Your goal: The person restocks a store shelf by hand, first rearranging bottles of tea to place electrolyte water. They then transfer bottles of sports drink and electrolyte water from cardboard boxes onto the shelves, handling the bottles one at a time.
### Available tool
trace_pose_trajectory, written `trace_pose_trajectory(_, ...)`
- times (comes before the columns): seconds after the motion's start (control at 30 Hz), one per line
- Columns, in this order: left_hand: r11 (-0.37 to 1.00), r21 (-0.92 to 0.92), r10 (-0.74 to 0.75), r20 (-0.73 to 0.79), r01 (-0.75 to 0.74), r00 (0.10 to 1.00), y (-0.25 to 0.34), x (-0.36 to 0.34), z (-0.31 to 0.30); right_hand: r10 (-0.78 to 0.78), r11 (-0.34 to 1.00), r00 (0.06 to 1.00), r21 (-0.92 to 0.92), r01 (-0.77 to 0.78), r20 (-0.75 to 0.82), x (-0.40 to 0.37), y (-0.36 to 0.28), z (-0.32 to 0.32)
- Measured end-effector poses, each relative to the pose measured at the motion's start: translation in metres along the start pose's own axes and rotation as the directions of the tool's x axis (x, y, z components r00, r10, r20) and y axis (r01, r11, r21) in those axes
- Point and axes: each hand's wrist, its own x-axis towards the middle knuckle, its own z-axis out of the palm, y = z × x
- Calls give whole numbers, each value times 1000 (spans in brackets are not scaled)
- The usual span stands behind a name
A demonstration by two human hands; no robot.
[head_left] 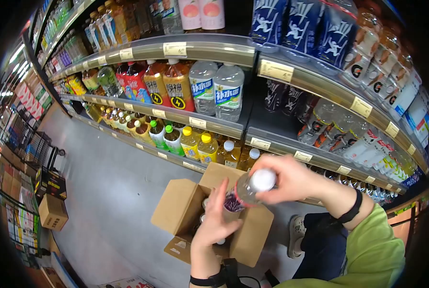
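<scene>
Above an open cardboard carton (253, 235), the right hand (285, 178) grips a white-capped drink bottle (246, 192) near its cap, the left hand (213, 220) spread open beside its label.

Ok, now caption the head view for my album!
Right hand gripping a bottle, left hand beside it, above an open box.

Box (180, 202) on the floor (109, 173), before the shelf (226, 127); bottle (246, 190) above box; further bottles (229, 93) on the shelf; carton (53, 212) and cart (28, 148) to the person's (375, 242) left.
</scene>
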Motion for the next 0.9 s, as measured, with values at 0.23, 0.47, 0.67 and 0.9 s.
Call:
trace_pose_trajectory(0.23, 935, -355, -42, -151, -15, 988, -3, 30, 68, 166, 877, 946, 480, -12, -280, -10, -6, -41)
trace_pose_trajectory(0.47, 888, -457, -103, -112, 40, 988, -6, 44, 86, 291, 938, 884, 291, -188, -366, -33, 37, -2)
trace_pose_trajectory(0.67, 929, -346, 30, -277, -129, 961, -5, 61, 104, 274, 918, 914, 365, -156, -298, -45, 23, -2)
trace_pose_trajectory(0.9, 772, -591, 85, -268, -234, 960, 37, 165, 106, -379, 887, 813, -423, 183, -443, -41, 66, -37)
